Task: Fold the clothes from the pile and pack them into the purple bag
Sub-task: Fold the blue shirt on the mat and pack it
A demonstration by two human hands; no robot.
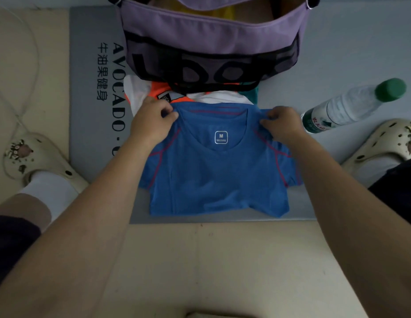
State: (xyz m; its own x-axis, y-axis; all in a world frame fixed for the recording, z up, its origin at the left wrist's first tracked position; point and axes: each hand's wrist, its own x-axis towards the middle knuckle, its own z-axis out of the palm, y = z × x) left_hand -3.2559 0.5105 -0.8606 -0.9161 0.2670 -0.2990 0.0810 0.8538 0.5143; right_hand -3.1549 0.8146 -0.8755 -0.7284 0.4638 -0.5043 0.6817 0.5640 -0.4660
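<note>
A blue T-shirt (213,180) with pink seams lies flat on the grey mat (89,111), collar away from me, size label showing. My left hand (151,122) pinches its left shoulder. At the other shoulder my right hand (284,125) pinches the cloth. Just beyond the collar lies the pile of clothes (154,92), orange, white and teal, partly under the purple bag (211,33). The bag stands open at the far edge, with yellow cloth visible inside.
A plastic water bottle (351,106) with a green cap lies on the mat to the right. My feet in cream clogs sit at the left (32,157) and right (383,143). A white cable (32,65) runs over the beige floor on the left.
</note>
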